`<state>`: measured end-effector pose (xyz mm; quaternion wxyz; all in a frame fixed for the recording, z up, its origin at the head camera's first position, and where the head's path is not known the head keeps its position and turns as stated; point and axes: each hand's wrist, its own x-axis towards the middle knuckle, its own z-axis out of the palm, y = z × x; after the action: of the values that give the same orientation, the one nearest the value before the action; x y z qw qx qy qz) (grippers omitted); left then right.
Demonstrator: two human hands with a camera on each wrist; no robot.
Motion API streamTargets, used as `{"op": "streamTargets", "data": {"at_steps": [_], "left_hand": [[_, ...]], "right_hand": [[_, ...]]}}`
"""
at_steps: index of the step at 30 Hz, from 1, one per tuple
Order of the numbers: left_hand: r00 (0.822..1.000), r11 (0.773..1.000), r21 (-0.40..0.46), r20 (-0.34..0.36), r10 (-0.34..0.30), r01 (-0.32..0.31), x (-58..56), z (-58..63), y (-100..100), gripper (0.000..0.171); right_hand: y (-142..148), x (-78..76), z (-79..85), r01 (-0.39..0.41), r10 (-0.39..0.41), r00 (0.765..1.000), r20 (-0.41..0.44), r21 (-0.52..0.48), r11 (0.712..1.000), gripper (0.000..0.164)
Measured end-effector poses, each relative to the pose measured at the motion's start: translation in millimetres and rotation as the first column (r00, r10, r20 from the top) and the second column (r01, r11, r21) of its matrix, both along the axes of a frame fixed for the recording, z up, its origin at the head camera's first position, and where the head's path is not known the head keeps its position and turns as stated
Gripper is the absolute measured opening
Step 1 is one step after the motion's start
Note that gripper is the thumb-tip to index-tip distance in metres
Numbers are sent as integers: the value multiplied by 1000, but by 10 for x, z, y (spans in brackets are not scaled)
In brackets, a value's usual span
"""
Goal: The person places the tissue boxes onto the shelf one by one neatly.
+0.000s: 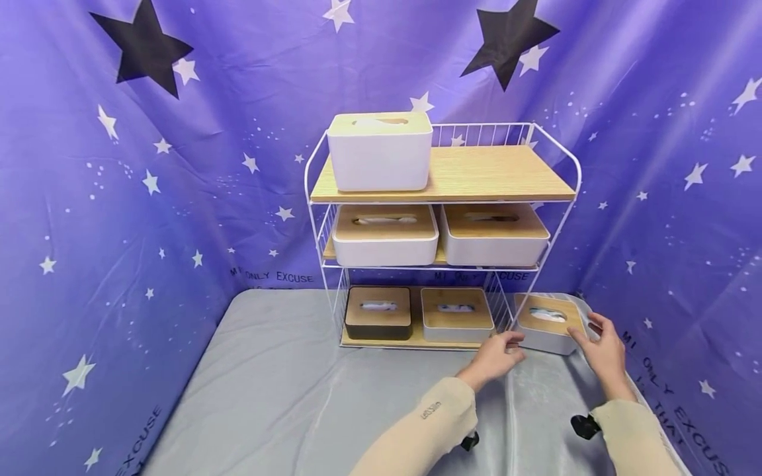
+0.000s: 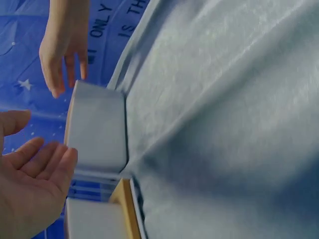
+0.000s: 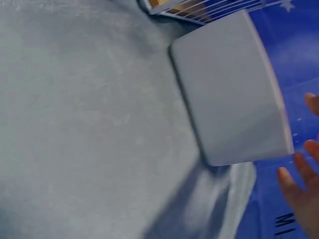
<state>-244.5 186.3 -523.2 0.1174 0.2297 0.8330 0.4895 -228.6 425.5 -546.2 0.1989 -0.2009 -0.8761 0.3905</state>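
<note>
A tissue box (image 1: 544, 340) with a wooden lid and pale grey sides stands on the grey cloth, just right of the rack. My left hand (image 1: 494, 360) hovers at its front left corner, fingers relaxed and holding nothing. On the other side, my right hand (image 1: 606, 356) is spread beside the box, thumb toward the lid. In the left wrist view, the pale box side (image 2: 97, 127) lies between the two hands. The right wrist view has the fingers of my right hand (image 3: 304, 184) close to the box's upper corner (image 3: 279, 142).
A white wire rack with wooden shelves (image 1: 488, 173) stands left of the box. It bears a tall tissue box (image 1: 380, 162) on top, two white ones (image 1: 383, 252) (image 1: 497, 251) in the middle, and a black-sided one (image 1: 378, 330) and a grey-sided one (image 1: 458, 334) below. Starry purple curtains (image 1: 178, 218) surround everything.
</note>
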Motion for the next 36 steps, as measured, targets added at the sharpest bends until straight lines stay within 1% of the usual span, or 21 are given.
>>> {"op": "streamTargets", "data": {"at_steps": [3,7,9,12,14,17,19,21,23,25,27,29,33,36], "left_hand": [[1000,998,-61,-1,-3,3,23,-15,104,52],[1000,991,-133,12,2,-1,68,-58,240,67],[1000,987,-159,29,8,-3,78,-76,290,72],[998,984,-180,60,18,-7,79,-122,341,78],[996,987,-162,88,25,-11,63,-147,373,82],[990,993,-112,138,43,-27,33,-190,434,88],[982,996,-69,173,70,-59,21,-224,473,90],[974,995,-17,205,97,-96,21,-262,506,90],[969,992,30,218,117,-126,34,-298,500,91],[970,990,46,215,118,-130,48,-314,489,92],[976,993,41,192,102,-112,65,-316,477,94],[983,995,36,161,88,-95,70,-321,463,94],[992,996,22,89,88,-90,80,-344,437,81],[997,997,-15,17,72,-71,96,-351,421,70]], "right_hand": [[-10,-28,-97,38,-38,999,-19,-40,998,67],[-22,-14,-196,76,-75,997,20,-99,992,70],[-19,-10,-215,65,-60,997,38,-132,989,74],[-27,-3,-241,18,-9,998,59,-160,987,79],[-30,-4,-256,-19,30,997,68,-156,988,80],[-25,2,-271,-67,77,993,89,-114,991,77],[-19,9,-283,-91,101,990,102,-98,991,74],[-9,21,-295,-99,109,988,113,-94,991,71],[-32,38,-309,-87,100,988,116,-112,990,72],[-49,67,-307,-48,61,991,120,-106,993,72],[-58,108,-305,-12,24,993,120,-94,996,70],[-64,158,-302,7,3,993,118,-83,997,69],[-67,293,-329,24,-19,994,103,-42,999,68],[-63,421,-338,67,-68,994,85,16,998,65]]}}
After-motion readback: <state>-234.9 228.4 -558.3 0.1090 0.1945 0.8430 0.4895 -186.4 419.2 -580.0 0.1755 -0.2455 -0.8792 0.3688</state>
